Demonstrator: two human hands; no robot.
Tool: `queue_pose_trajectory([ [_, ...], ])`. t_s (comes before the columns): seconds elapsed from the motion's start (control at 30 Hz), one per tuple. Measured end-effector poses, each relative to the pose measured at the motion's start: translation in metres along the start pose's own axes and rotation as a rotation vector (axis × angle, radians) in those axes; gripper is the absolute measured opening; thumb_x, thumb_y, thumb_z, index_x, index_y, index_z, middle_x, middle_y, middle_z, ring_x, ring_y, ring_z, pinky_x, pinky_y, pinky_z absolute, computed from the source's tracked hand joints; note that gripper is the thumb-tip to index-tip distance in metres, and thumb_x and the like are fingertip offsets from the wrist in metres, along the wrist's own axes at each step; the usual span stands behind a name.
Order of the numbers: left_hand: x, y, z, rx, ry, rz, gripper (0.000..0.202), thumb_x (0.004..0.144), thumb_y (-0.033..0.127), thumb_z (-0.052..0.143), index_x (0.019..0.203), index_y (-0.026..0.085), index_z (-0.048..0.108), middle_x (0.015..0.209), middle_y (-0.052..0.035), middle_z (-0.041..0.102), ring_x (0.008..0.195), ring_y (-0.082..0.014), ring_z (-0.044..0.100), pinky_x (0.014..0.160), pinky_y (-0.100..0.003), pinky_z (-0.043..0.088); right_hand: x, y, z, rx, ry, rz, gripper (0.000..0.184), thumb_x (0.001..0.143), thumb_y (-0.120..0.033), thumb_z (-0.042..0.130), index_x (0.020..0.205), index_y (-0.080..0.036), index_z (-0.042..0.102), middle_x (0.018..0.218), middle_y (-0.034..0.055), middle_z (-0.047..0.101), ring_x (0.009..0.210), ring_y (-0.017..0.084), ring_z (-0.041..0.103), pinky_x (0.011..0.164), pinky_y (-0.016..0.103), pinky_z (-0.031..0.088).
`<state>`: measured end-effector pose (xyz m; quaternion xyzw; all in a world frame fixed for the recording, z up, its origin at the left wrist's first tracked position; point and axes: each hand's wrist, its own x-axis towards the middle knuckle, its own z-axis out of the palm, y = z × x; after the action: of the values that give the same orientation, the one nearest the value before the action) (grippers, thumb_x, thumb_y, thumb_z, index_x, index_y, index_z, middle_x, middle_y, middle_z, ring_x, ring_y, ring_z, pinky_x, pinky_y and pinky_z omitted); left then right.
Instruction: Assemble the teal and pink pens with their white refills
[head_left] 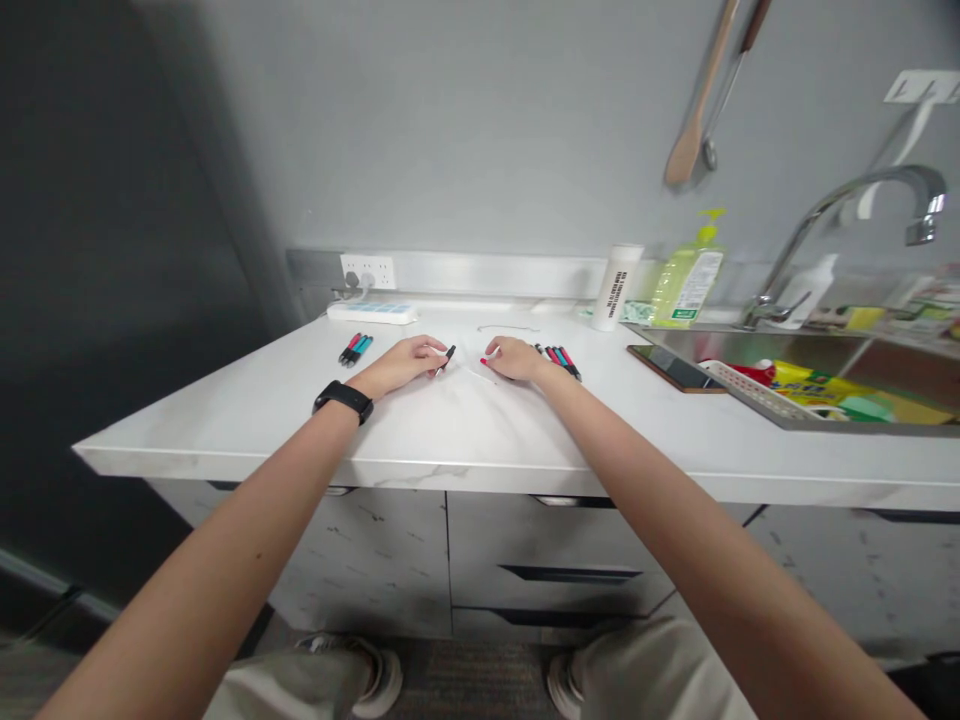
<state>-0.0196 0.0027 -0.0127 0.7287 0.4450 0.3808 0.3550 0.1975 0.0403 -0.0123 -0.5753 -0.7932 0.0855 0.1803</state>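
Observation:
My left hand [409, 360] rests on the white counter [465, 430], fingers closed around a small black-tipped pen part [448, 356]. A black watch [343, 398] sits on that wrist. My right hand [514, 357] lies a short way to the right, fingers pinched on a small red piece [485, 361], perhaps a cap. Just right of that hand lies a row of several markers [559, 358], red, teal and black. A smaller group of markers [355, 349] lies left of my left hand.
A power strip [373, 313] lies by the wall socket [367, 270]. A white bottle [616, 287] and a green soap bottle [688, 280] stand at the back. A dark phone [675, 367], a sink [825, 385] with coloured packets and a tap [847, 220] are on the right.

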Motion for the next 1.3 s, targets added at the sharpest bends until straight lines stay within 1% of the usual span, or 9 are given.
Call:
queue_pose_trajectory([
  [0.13, -0.001, -0.002, -0.002, -0.032, -0.069, -0.003, 0.031, 0.070, 0.039, 0.067, 0.091, 0.016, 0.064, 0.078, -0.0022, 0.064, 0.069, -0.0122, 0.054, 0.065, -0.026, 0.037, -0.001, 0.000, 0.000, -0.011, 0.070, -0.165, 0.024, 0.081, -0.027, 0.060, 0.100, -0.015, 0.069, 0.102, 0.0102, 0.066, 0.088, 0.017, 0.062, 0.082, 0.025, 0.044],
  [0.23, 0.001, -0.006, -0.004, -0.048, -0.092, -0.008, 0.027, 0.070, 0.039, 0.067, 0.084, 0.016, 0.063, 0.076, -0.0018, 0.063, 0.067, -0.0117, 0.052, 0.063, -0.025, 0.036, -0.003, -0.002, 0.001, -0.004, 0.032, -0.280, 0.021, 0.076, -0.035, 0.065, 0.084, -0.018, 0.073, 0.090, 0.0070, 0.068, 0.080, 0.017, 0.061, 0.077, 0.025, 0.045],
  [0.37, 0.003, -0.007, -0.006, -0.112, -0.085, -0.043, 0.024, 0.066, 0.035, 0.070, 0.078, 0.016, 0.060, 0.071, -0.0010, 0.060, 0.060, -0.0100, 0.047, 0.058, -0.025, 0.031, -0.008, -0.008, 0.004, 0.020, 0.025, -0.294, 0.012, 0.073, -0.027, 0.067, 0.077, -0.018, 0.074, 0.084, 0.0084, 0.069, 0.076, 0.020, 0.061, 0.073, 0.028, 0.045],
  [0.57, 0.002, -0.001, -0.007, -0.152, -0.106, -0.051, 0.020, 0.065, 0.031, 0.069, 0.072, 0.016, 0.058, 0.068, -0.0011, 0.059, 0.058, -0.0103, 0.045, 0.058, -0.026, 0.030, -0.012, -0.017, 0.004, -0.063, 0.054, -0.323, 0.010, 0.074, -0.017, 0.061, 0.072, -0.017, 0.071, 0.096, 0.0146, 0.068, 0.091, 0.027, 0.061, 0.081, 0.033, 0.043],
  [0.7, 0.002, 0.001, -0.007, -0.163, -0.125, -0.037, 0.020, 0.065, 0.031, 0.068, 0.068, 0.016, 0.056, 0.076, -0.0047, 0.064, 0.058, -0.0104, 0.045, 0.057, -0.027, 0.030, -0.011, -0.017, 0.002, -0.034, 0.105, -0.279, 0.014, 0.078, -0.013, 0.056, 0.082, -0.016, 0.070, 0.094, 0.0144, 0.069, 0.093, 0.026, 0.061, 0.085, 0.035, 0.042],
  [0.87, 0.002, 0.002, -0.007, -0.179, -0.152, -0.044, 0.019, 0.063, 0.028, 0.069, 0.073, 0.015, 0.059, 0.080, -0.0051, 0.066, 0.058, -0.0090, 0.044, 0.055, -0.026, 0.029, -0.003, -0.015, 0.000, 0.219, 0.211, -0.251, 0.021, 0.082, -0.013, 0.054, 0.098, -0.016, 0.068, 0.097, 0.0083, 0.069, 0.089, 0.017, 0.061, 0.087, 0.029, 0.042],
  [1.0, 0.004, -0.003, -0.008, -0.161, -0.163, -0.058, 0.030, 0.063, 0.029, 0.072, 0.088, 0.014, 0.066, 0.077, -0.0042, 0.064, 0.061, -0.0098, 0.048, 0.058, -0.026, 0.032, 0.004, -0.017, 0.000, 0.482, 0.252, -0.213, 0.018, 0.082, -0.016, 0.054, 0.091, -0.016, 0.069, 0.097, 0.0063, 0.070, 0.084, 0.014, 0.060, 0.086, 0.029, 0.044],
  [1.17, 0.005, -0.009, -0.007, -0.165, -0.164, -0.056, 0.026, 0.063, 0.029, 0.074, 0.082, 0.016, 0.062, 0.076, -0.0009, 0.060, 0.064, -0.0098, 0.050, 0.061, -0.025, 0.035, 0.000, -0.023, -0.007, 0.864, 0.208, -0.155, 0.013, 0.079, -0.021, 0.054, 0.086, -0.015, 0.064, 0.084, 0.0057, 0.070, 0.074, 0.012, 0.061, 0.076, 0.026, 0.045],
  [1.3, 0.000, -0.005, -0.004, -0.169, -0.132, -0.052, 0.025, 0.062, 0.026, 0.075, 0.078, 0.016, 0.059, 0.074, 0.0019, 0.056, 0.064, -0.0090, 0.049, 0.063, -0.024, 0.036, -0.011, -0.029, -0.014, 0.963, 0.187, -0.152, 0.010, 0.072, -0.021, 0.056, 0.081, -0.016, 0.059, 0.084, 0.0065, 0.071, 0.075, 0.013, 0.061, 0.076, 0.027, 0.044],
])
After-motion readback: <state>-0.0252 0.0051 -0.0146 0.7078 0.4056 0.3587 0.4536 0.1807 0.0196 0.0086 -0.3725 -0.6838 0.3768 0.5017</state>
